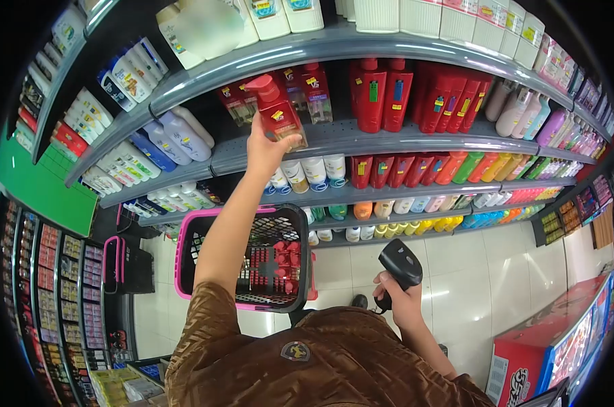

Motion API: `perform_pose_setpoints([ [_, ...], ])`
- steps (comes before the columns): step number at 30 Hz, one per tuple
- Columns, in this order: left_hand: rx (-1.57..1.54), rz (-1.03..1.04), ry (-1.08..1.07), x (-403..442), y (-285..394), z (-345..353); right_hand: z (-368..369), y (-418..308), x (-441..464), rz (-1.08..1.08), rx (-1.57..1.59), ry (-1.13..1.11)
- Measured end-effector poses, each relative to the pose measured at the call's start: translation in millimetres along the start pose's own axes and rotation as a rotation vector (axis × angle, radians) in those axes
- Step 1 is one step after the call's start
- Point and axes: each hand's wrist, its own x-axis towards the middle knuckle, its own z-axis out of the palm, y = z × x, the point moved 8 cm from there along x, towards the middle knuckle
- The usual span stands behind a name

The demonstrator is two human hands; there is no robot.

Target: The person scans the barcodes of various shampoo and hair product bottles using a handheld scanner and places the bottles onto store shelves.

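My left hand is stretched forward to the shelf and closed around a red pump bottle with a yellow price sticker. The bottle tilts slightly at the shelf's front, among similar red bottles; whether its base touches the shelf I cannot tell. Lower right, my right hand grips a black handheld barcode scanner by its handle, above the floor. Below my left forearm is a black shopping basket with a pink rim and handle. Several small red-topped bottles lie inside it.
Curved grey shelves cross the view, packed with bottles; white bottles stand one level down. Another black basket with a pink handle stands at left, beside racks of small packets. A red display box sits lower right on the tiled floor.
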Motion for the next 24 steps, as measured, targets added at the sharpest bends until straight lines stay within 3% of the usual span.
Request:
perform_pose_setpoints([
  [8, -0.026, -0.007, 0.063, 47.8, -66.7, 42.3, -19.5, -5.6, -0.3, -0.021, -0.028, 0.017],
  [12, -0.036, 0.058, -0.038, 48.6, -33.9, 43.9, -29.1, -5.1, -4.5, -0.019, -0.038, 0.045],
  [15, 0.179, 0.027, 0.012, 53.4, -49.8, 46.4, -31.3, -4.2, -3.1, -0.005, -0.009, 0.060],
  [18, 0.148, -0.075, 0.060, 58.3, -80.0, 57.1, -32.0, -1.2, -2.2, 0.017, -0.006, 0.071],
  [24, 0.107, -0.063, 0.068, 57.5, -78.8, 57.4, -34.8, 11.7, 4.3, 0.079, -0.048, 0.034],
])
